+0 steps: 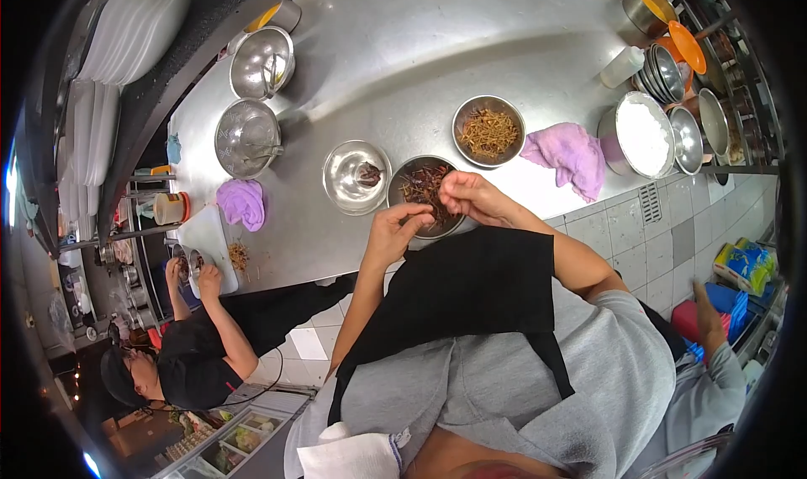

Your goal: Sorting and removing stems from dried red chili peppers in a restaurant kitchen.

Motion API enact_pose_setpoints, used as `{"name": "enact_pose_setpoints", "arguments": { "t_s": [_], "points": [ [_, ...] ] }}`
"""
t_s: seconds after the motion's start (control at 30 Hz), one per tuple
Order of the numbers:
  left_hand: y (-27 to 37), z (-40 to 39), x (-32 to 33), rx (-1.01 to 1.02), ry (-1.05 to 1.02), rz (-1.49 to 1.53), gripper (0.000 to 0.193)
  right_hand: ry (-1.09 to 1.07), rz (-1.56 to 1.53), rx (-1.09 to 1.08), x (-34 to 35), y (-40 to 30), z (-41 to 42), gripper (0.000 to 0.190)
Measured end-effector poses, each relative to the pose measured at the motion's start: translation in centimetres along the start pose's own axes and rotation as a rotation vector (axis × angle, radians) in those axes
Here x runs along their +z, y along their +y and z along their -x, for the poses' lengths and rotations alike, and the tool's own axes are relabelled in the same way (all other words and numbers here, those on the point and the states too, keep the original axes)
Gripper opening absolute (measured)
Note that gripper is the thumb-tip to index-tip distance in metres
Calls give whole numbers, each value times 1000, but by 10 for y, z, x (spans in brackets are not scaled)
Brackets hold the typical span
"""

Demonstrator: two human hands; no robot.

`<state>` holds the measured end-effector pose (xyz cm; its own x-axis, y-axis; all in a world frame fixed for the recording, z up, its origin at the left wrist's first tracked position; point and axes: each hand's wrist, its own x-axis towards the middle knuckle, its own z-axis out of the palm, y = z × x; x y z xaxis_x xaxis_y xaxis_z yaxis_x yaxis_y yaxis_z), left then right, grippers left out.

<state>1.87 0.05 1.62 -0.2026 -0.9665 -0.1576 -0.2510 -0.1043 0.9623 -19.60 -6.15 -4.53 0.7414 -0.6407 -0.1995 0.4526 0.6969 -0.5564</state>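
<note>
A steel bowl (403,175) of dark red dried chillies (423,182), some with stems, stands close in front of me at the table's edge. My left hand (396,230) is over its near left side, thumb and fingertips pinched on what looks like a dried chilli. Above the bowl's right side is my right hand (473,195), fingers curled with the tips drawn together; anything between them is too small to tell. Left of this bowl, a shiny steel bowl (343,189) holds a few dark chilli pieces (369,174). Behind to the right, another bowl (459,114) contains thin brown stems (488,133).
Purple cloths (241,204) (567,154) lie on the steel table (403,50). A perforated bowl (246,135) and steel bowl (252,69) stand left; a pot of white contents (643,135) stands right. A co-worker (202,346) handles bowls by a white cutting board (217,239). Another person's arm (712,334) is right.
</note>
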Motion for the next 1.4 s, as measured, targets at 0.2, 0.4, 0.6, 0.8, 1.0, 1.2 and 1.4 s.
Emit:
{"name": "enact_pose_setpoints", "arguments": {
  "t_s": [0.2, 0.4, 0.6, 0.8, 1.0, 1.2, 1.4],
  "points": [
    [-22, -19, -2, -113, 120, 476, 24, 179, 198, -158, -4, -30, 8, 13],
    [-38, -49, 6, 177, 109, -970, 22, 272, 296, -132, -11, -23, 3, 12],
    [-19, -42, -1, 76, 118, -762, 13, 288, 303, -103, -5, -23, 7, 14],
    [2, -16, -6, 15, 195, -434, 12, 256, 470, 28, 0, -11, -1, 25],
    [5, 3, 10, 28, 279, -398, 13, 174, 654, 68, 20, 7, -12, 25],
    [-5, 8, 14, 192, 170, -535, 13, 80, 805, -121, 8, 30, -12, 20],
    [-24, 6, 13, 113, 191, 48, 12, 11, 135, -33, 7, 13, 1, 13]
  ]
}}
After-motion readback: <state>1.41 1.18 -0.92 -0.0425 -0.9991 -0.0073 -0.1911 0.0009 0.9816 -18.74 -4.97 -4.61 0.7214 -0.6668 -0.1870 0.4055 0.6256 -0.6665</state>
